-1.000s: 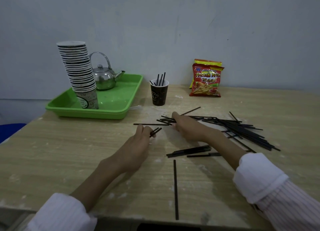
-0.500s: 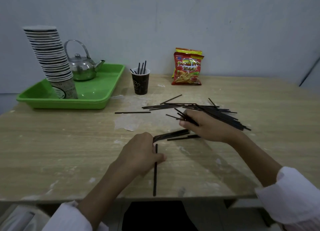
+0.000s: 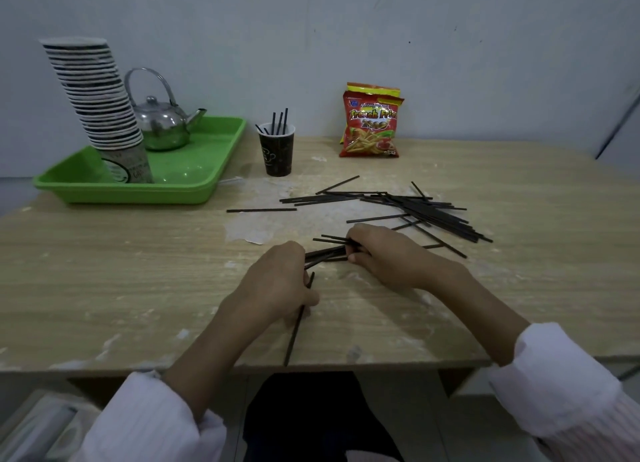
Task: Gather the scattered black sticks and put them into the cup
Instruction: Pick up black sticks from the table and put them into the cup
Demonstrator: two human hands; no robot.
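Sticks [image 3: 325, 253] seemingly between both curled hands

Thin, straight black sticks [image 3: 420, 207] lie flat in a loose overlapping pile at the 1 o'clock area of the tabletop. One separate stick [image 3: 261, 210] lies flat at 11 o'clock of the pile's near edge, roughly parallel to the table front. Another single stick [image 3: 298, 321] lies at 6 o'clock, pointing toward the table's front edge. The dark paper cup with white rim [image 3: 276, 153] stands upright at 12 o'clock, holding several sticks that lean against its rim.
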